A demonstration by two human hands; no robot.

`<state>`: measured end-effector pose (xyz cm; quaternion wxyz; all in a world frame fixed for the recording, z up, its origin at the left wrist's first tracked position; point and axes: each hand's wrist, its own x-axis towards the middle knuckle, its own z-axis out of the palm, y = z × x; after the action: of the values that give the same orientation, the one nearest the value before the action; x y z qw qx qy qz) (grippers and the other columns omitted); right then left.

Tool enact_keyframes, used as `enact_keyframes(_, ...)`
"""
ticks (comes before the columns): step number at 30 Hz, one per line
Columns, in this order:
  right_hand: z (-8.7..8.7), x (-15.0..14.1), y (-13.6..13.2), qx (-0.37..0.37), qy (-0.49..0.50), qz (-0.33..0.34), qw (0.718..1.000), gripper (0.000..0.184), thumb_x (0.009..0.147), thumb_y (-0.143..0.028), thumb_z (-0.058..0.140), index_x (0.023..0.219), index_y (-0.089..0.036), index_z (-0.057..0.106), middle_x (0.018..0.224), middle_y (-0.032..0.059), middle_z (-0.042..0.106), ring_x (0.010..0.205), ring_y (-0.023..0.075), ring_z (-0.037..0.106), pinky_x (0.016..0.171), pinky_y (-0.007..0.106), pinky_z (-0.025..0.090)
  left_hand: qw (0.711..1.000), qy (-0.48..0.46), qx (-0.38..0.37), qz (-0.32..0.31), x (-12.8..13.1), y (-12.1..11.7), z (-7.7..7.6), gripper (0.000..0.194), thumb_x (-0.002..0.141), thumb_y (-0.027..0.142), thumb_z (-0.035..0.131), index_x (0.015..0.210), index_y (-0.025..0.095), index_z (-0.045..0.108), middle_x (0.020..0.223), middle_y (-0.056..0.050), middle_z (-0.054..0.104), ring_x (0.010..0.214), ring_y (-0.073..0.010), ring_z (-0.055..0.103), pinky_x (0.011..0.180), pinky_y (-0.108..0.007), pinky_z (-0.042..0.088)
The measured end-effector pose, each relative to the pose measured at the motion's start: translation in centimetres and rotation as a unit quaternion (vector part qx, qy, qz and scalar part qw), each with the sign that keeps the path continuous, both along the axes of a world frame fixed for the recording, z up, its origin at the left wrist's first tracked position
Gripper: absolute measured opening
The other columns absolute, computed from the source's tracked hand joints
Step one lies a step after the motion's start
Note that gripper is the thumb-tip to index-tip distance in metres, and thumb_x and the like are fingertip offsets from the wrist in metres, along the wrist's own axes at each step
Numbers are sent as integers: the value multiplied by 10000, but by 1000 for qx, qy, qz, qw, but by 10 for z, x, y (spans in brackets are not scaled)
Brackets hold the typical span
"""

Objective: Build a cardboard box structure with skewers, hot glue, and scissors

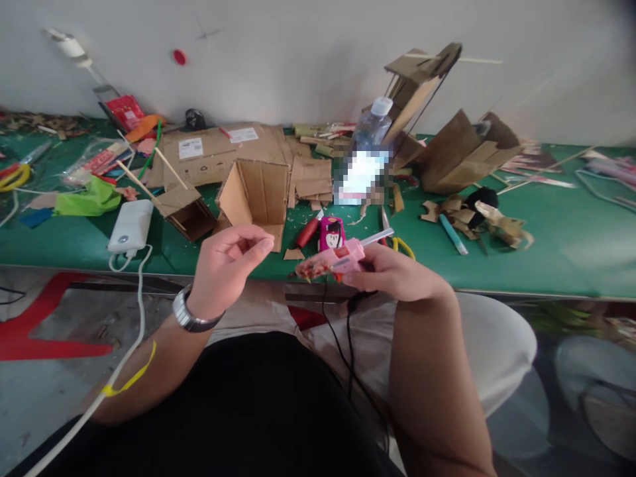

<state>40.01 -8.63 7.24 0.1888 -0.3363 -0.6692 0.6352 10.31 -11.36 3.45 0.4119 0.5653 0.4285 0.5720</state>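
My right hand (395,273) grips a pink glue gun (334,260) at the table's front edge, its nozzle pointing left and its black cord hanging down over my lap. My left hand (226,265), with a metal watch on the wrist, is raised just left of the nozzle. Its fingers are curled with thumb and forefinger pinched together; whatever they hold is too small to make out. An open cardboard box piece (256,195) stands on the green table (546,232) just beyond my hands.
A white power bank (131,226) with a white cable lies at left. Cardboard scraps, a water bottle (370,132), a brown paper bag (462,156), a small pink toy (331,233), a red tool (307,233), yellow-handled scissors (400,245) and sticks crowd the table.
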Motion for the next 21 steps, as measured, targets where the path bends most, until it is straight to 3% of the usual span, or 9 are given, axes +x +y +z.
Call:
enact_keyframes(4, -15, -2, 5, 37, 4, -229, 973, 287, 874, -452, 828, 909, -174, 765, 670, 2, 643, 560, 120, 517, 499, 259, 386, 998, 22, 55, -24, -3, -19, 22, 83, 928, 314, 827, 938, 233, 813, 903, -55, 775, 829, -154, 686, 716, -275, 564)
enact_keyframes(6, -19, -3, 6, 51, 89, -318, 943, 270, 839, -425, 845, 844, -183, 724, 684, 12, 638, 559, 128, 529, 517, 280, 404, 997, 47, 40, -38, -1, -24, 20, 66, 925, 293, 825, 926, 228, 812, 889, -52, 781, 805, -149, 693, 693, -264, 567)
enact_keyframes(8, -18, -4, 5, 65, 188, -342, 918, 273, 790, -407, 875, 854, -189, 724, 778, 34, 679, 571, 138, 560, 532, 306, 423, 996, 73, 2, -44, 1, -23, 9, 86, 918, 307, 829, 911, 222, 818, 866, -49, 791, 768, -143, 698, 671, -253, 568)
enact_keyframes(11, -12, -6, 3, 65, 280, -309, 907, 309, 740, -391, 918, 887, -173, 755, 893, 58, 708, 560, 140, 585, 524, 334, 424, 993, 91, -63, -51, 6, -14, -18, 161, 905, 378, 834, 899, 217, 827, 820, -46, 790, 707, -136, 680, 626, -244, 549)
enact_keyframes(15, -11, 2, -3, 64, 319, -237, 915, 325, 751, -396, 936, 907, -160, 777, 763, 41, 684, 526, 142, 579, 501, 326, 413, 987, 91, -113, -76, 13, 1, -42, 206, 877, 409, 843, 871, 204, 828, 749, -37, 758, 638, -116, 614, 580, -231, 491)
enact_keyframes(18, -13, 11, -7, 29, 261, -169, 950, 346, 790, -402, 929, 1003, -163, 797, 735, 53, 715, 530, 141, 576, 484, 289, 405, 988, 47, -123, -81, 17, 15, -37, 218, 866, 412, 849, 866, 195, 824, 721, -30, 741, 609, -103, 589, 568, -223, 478)
enact_keyframes(21, -7, 12, -9, -32, 134, -31, 990, 382, 853, -376, 884, 1160, -162, 808, 1014, 136, 816, 818, 232, 742, 662, 328, 560, 993, 23, -91, -76, 18, 28, -14, 237, 863, 428, 862, 880, 195, 820, 755, -32, 752, 616, -97, 595, 570, -218, 485)
